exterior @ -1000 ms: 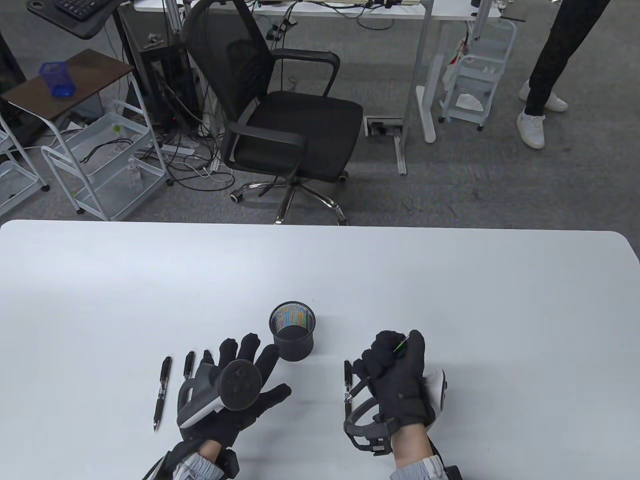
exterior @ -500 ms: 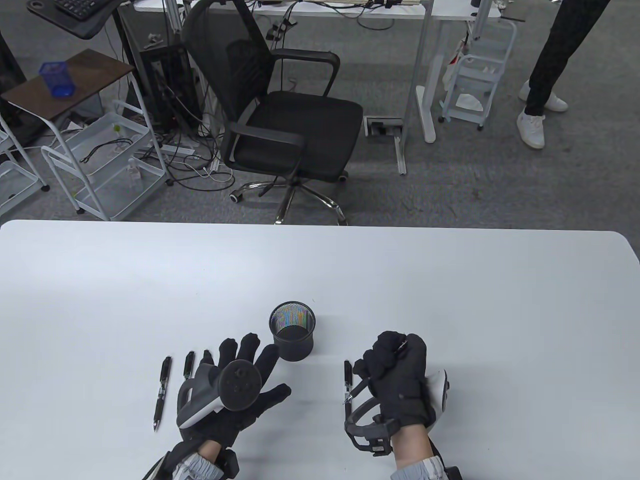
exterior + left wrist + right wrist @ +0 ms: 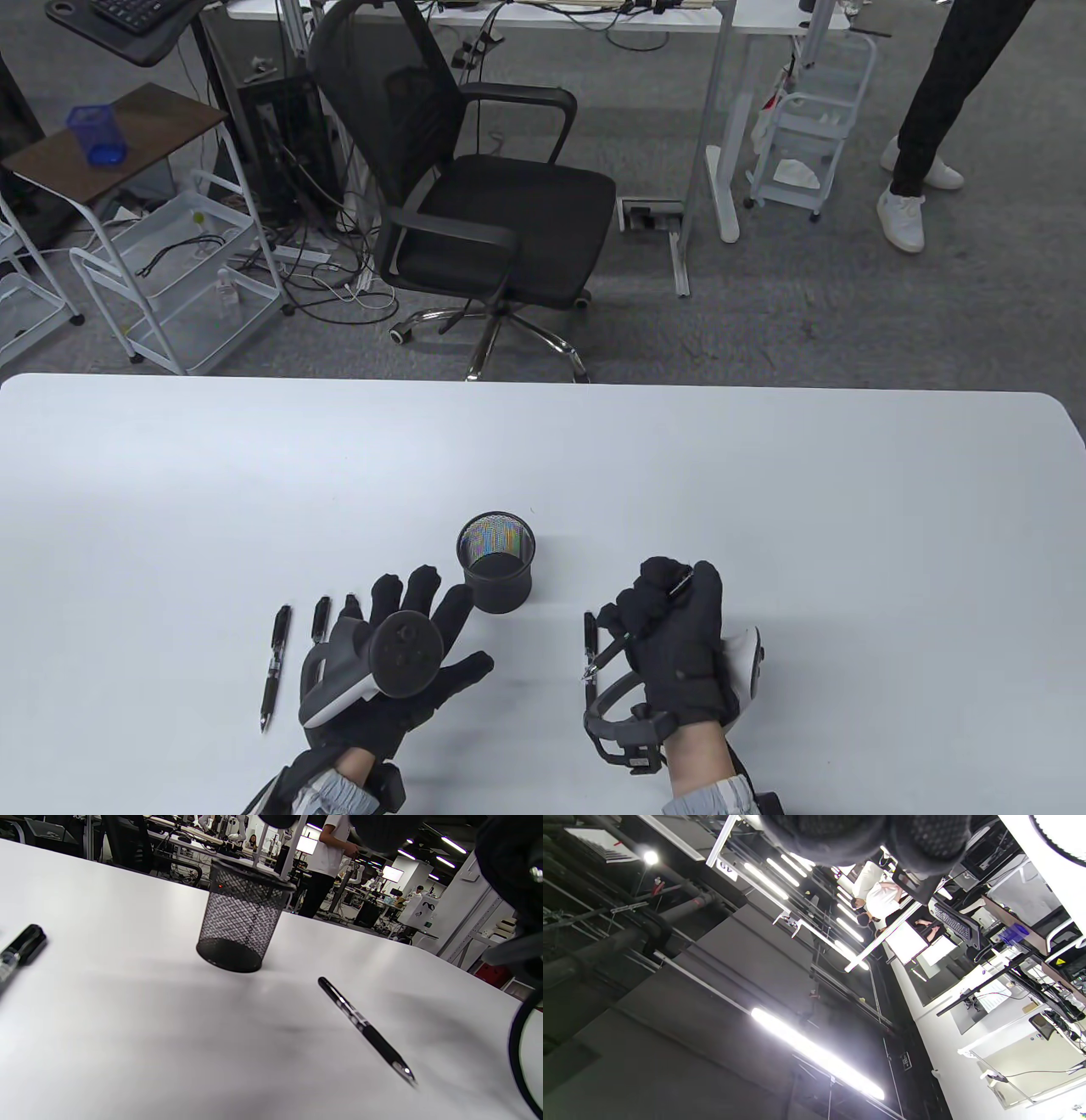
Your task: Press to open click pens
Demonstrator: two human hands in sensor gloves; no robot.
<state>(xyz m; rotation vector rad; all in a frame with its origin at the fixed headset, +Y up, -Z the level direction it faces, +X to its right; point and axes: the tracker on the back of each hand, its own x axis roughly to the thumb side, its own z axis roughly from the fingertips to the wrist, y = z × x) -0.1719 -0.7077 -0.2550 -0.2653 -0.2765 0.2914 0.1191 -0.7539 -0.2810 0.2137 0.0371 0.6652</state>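
My right hand (image 3: 657,607) grips a black click pen (image 3: 604,656) in a fist. The pen's tip points down to the left and its button end (image 3: 681,583) shows beside my thumb. A second pen (image 3: 589,630) lies on the table just left of this hand and also shows in the left wrist view (image 3: 365,1031). My left hand (image 3: 407,628) rests flat on the table with fingers spread and holds nothing. Two pens (image 3: 276,666) (image 3: 320,620) lie left of it, and a third (image 3: 350,604) is partly hidden under it.
A black mesh pen cup (image 3: 497,573) stands between my hands, a little farther back, and shows in the left wrist view (image 3: 244,929). The white table (image 3: 764,492) stretches wide behind it. The right wrist view shows only ceiling lights and my fingers (image 3: 865,836).
Half a second ago my right thumb pressed down over the pen's button end; now the thumb has lifted and the button end shows again. The left hand has not moved.
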